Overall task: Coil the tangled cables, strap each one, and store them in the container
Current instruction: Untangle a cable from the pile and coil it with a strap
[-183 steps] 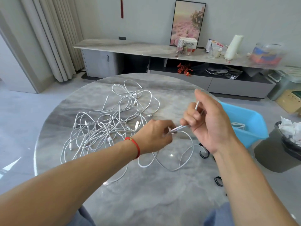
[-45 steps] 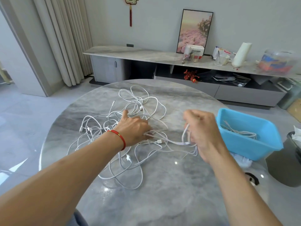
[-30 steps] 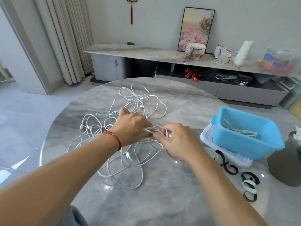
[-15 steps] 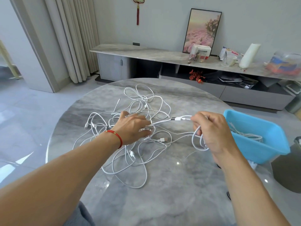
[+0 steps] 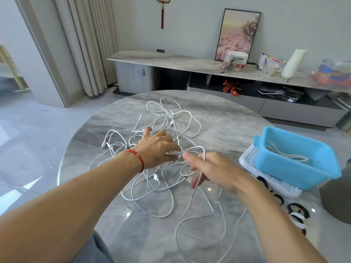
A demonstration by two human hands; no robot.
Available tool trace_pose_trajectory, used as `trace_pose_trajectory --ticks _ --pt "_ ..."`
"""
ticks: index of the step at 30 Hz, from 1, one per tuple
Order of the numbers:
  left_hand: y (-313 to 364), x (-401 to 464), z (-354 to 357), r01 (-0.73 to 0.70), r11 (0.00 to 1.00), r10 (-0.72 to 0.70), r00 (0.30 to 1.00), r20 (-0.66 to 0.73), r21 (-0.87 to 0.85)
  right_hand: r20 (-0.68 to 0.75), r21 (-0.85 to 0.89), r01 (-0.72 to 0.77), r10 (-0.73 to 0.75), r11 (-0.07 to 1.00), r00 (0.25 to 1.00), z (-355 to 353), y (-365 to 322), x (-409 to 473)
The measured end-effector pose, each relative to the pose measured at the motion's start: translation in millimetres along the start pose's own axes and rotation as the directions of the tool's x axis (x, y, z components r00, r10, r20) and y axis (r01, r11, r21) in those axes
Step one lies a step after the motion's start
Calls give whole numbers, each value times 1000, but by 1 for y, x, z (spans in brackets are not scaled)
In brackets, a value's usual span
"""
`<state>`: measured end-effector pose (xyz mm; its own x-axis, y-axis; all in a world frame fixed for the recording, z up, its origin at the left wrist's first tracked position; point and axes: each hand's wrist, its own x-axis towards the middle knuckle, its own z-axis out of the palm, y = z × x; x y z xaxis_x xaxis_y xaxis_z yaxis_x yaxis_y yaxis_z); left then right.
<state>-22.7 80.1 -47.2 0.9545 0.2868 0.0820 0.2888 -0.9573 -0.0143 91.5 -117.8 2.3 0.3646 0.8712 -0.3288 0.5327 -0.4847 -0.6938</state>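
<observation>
Left hand (image 5: 158, 149), red string bracelet (image 5: 136, 155) at the wrist, laid palm-down on the tangle of white cables (image 5: 165, 149), fingers curled loosely over a bunch of strands near the middle of the heap; whether actually pinching any, cannot tell. Right hand (image 5: 212, 170) just beside it, slightly blurred, fingers spread and half open, one loop of cable draped over the hand and running down between the fingers toward the near edge of the desk (image 5: 218, 118). Fingertips of both hands almost meeting over the same knot of strands.

Thin, round, smooth cables, glossy white, with small rectangular plugs showing here and there, sprawled in loose overlapping loops across the centre of the desk and trailing toward the front edge. Round desk top, polished grey stone with pale veining, shiny enough to carry highlights.

At the right, a blue plastic container (image 5: 296, 158), rectangular with rounded corners and tilted, resting on a white lid (image 5: 281, 186) lying flat beneath it; a coil of white cable already inside. Near that, at the desk's right edge, several black straps (image 5: 298, 208) curled into rings, some with white lining.
</observation>
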Motion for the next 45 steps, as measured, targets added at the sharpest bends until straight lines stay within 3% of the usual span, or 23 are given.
trace_pose_trajectory --ticks 4,8,12,17,19,21,23,25,27,36,41,45 --pt "4 -5 -2 -31 999 30 999 35 37 -387 -14 42 -44 999 921 8 4 16" --pt "9 -7 -6 1 1000 0 1000 13 -26 -607 101 245 -135 964 783 5 4 20" --pt "9 -9 -5 -14 1000 14 1000 21 14 -574 433 545 -246 718 781 7 -4 16" --pt "5 -9 0 6 999 -8 999 53 36 -570 627 573 -190 528 799 1 -14 4" --pt "-1 -10 0 14 998 -17 999 47 61 -650 512 546 -116 664 751 -5 -9 3" --pt "-6 -10 1 34 996 -36 999 33 83 -696 159 419 -200 894 690 -6 -3 6" --pt "-6 -11 0 42 995 -45 999 26 91 -621 -122 195 -228 973 750 3 3 12" --pt "-1 -11 -3 25 992 -28 999 26 122 -525 -218 35 -147 975 839 15 4 18" --pt "4 -12 -5 14 990 -16 1000 12 140 -471 -271 -37 -99 962 877 26 3 24" --pt "2 -15 -9 -7 992 9 1000 -16 129 -286 -369 -72 -39 927 957 40 -4 31" --pt "6 -15 -9 2 994 1 999 -35 110 -361 -580 -18 -237 814 902 47 -1 29" --pt "1 -14 -8 2 998 3 997 -79 69 -309 -252 98 -176 963 935 31 -2 31"
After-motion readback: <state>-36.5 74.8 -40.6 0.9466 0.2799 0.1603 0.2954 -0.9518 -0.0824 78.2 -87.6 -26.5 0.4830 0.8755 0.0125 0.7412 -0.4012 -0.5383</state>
